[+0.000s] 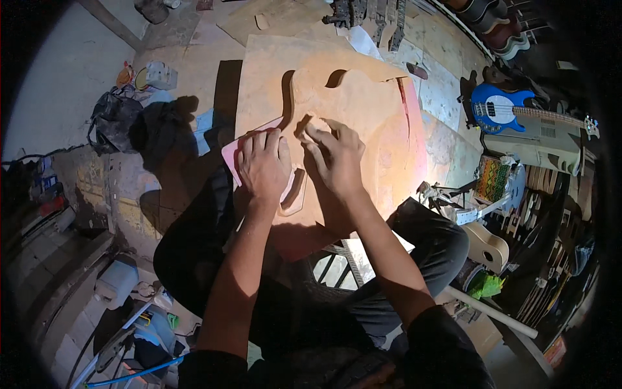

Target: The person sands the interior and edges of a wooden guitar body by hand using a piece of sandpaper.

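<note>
A pale wooden piece shaped like a guitar body (pixel 334 107), with two rounded horns at its far end, lies on a broad light board (pixel 262 78) in front of me. My left hand (pixel 264 162) rests on the left part of the wood, fingers extended and close together. My right hand (pixel 338 155) pinches a small light block (pixel 312 122) against the wood's surface. What kind of block it is cannot be made out. Below my left hand, a dark curved edge shows in the wood. Pink material (pixel 231 155) sticks out beside my left hand.
Clamp-like metal tools (pixel 385 23) lie beyond the board. On the right are a blue electric guitar (pixel 502 107), an unfinished pale guitar body (pixel 484 246) and stacked wood strips. A black bag (pixel 115 120) and a plastic jug (pixel 116 282) sit on the left.
</note>
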{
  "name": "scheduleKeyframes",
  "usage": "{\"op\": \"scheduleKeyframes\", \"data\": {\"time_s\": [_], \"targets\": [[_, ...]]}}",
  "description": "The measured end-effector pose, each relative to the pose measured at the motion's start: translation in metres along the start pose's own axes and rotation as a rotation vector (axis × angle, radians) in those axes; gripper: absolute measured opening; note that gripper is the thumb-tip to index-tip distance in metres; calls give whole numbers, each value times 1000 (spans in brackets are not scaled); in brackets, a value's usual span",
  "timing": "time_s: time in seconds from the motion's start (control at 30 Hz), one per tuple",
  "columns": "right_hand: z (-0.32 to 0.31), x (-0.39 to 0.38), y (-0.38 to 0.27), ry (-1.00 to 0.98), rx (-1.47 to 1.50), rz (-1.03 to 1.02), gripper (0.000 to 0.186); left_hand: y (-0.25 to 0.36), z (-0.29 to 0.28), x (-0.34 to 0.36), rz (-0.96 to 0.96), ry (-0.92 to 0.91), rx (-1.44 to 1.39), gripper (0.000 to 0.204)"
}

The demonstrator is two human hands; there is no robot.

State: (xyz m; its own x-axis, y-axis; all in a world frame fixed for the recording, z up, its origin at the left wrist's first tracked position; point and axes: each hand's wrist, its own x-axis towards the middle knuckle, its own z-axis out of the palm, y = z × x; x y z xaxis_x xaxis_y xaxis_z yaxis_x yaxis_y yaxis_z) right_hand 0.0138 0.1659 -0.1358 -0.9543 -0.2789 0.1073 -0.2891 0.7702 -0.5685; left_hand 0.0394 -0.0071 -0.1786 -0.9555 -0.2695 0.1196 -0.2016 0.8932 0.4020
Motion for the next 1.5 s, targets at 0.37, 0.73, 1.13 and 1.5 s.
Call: {"op": "scheduleKeyframes", "data": {"time_s": [0.37, 0.73, 1.13, 1.5], "targets": [[4, 38, -3, 53, 28, 27, 25, 0, 2, 0, 25, 15, 0, 29], [5, 6, -1, 61, -18, -8, 27, 1, -1, 5, 6, -20, 9, 32], [2, 15, -7, 68, -3, -13, 26, -1, -1, 2, 10, -24, -2, 34], [3, 27, 3, 61, -12, 3, 26, 2, 0, 2, -14, -34, -6, 32]]}}
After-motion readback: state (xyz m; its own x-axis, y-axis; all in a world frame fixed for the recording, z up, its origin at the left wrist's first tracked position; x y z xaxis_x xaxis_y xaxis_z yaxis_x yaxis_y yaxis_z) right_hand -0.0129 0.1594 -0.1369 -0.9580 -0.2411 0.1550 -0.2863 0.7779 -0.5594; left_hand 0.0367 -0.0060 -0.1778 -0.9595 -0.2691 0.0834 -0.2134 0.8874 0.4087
